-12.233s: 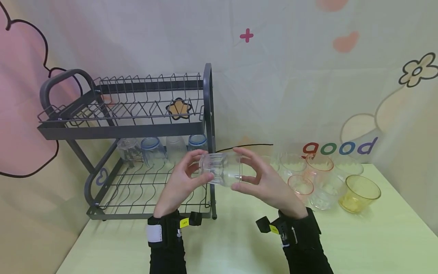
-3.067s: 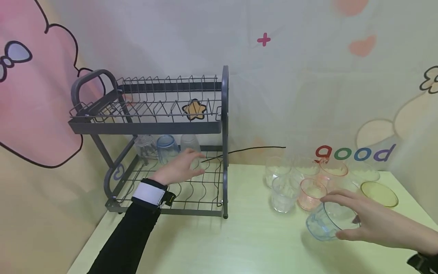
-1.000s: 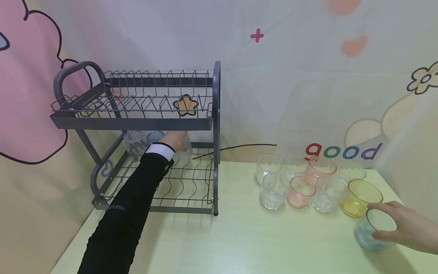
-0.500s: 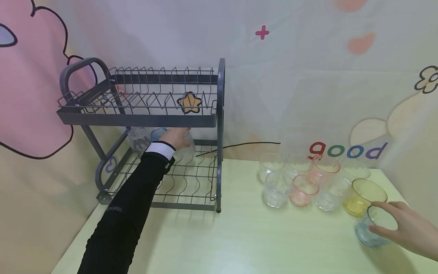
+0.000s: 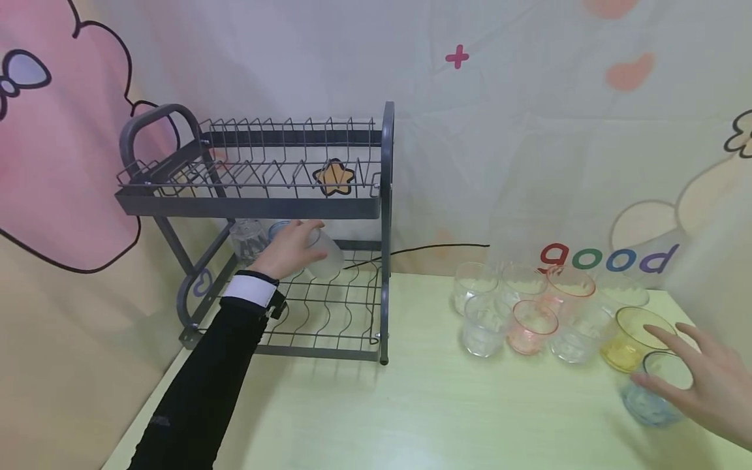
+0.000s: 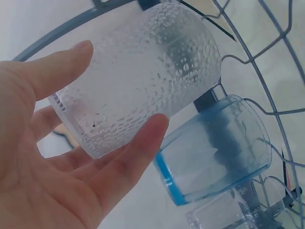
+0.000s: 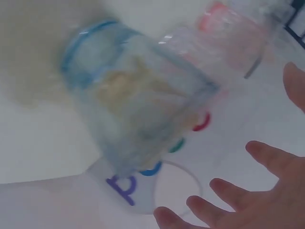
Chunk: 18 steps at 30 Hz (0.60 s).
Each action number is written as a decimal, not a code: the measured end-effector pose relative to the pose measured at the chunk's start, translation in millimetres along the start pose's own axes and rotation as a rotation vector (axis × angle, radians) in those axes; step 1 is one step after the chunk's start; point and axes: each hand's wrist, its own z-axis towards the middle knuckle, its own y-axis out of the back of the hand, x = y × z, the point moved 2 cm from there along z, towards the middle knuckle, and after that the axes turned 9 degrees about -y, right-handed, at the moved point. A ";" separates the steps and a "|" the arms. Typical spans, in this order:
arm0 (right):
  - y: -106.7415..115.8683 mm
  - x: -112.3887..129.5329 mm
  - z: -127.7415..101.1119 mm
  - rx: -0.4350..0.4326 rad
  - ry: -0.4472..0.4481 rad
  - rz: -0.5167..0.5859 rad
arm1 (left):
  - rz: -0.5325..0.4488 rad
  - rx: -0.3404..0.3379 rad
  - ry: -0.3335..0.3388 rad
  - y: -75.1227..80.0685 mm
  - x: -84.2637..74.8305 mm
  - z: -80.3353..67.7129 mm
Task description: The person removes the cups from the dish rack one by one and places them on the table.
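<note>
My left hand (image 5: 290, 251) is at the rack's lower tier, gripping a clear textured glass (image 5: 329, 261) that is tilted. In the left wrist view, thumb and fingers close around the base end of this glass (image 6: 143, 76). Just beyond it a blue-tinted glass (image 6: 219, 148) stands upside down on the wires. Over at the table's right side, my right hand (image 5: 713, 378) has its fingers spread beside an upright blue glass (image 5: 649, 398). The right wrist view shows a gap between the fingers and this glass (image 7: 138, 95), which is blurred.
The grey two-tier dish rack (image 5: 249, 209) stands at the left; its upper tier hangs low over my left hand. Another clear glass (image 5: 248, 241) sits at the lower tier's far left. Several clear glasses, a pink glass (image 5: 531, 329) and a yellow glass (image 5: 623, 346) crowd the table's right.
Earlier both hands held a clear glass before the rack. Later my right hand set a blue glass beside the yellow one and let go; my left hand took and tilted the textured glass.
</note>
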 end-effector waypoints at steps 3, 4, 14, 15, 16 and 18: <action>6.9 16.5 5.4 -0.010 0.013 0.045 | -0.040 -0.054 -0.020 2.1 -1.2 -16.2; 8.7 22.6 5.9 -0.014 0.015 0.059 | -0.058 -0.069 -0.023 2.5 -1.9 -22.5; 25.4 82.0 16.5 -0.011 0.043 0.195 | -0.269 -0.187 0.054 -0.4 -7.6 -75.0; 25.7 87.9 17.6 0.001 0.037 0.211 | -0.291 -0.199 0.060 -2.1 -7.5 -79.6; 25.6 94.0 18.1 0.016 0.027 0.228 | -0.320 -0.211 0.068 -4.3 -7.0 -84.4; 23.9 106.6 18.7 0.044 0.010 0.261 | -0.400 -0.225 0.080 -9.2 -7.1 -93.6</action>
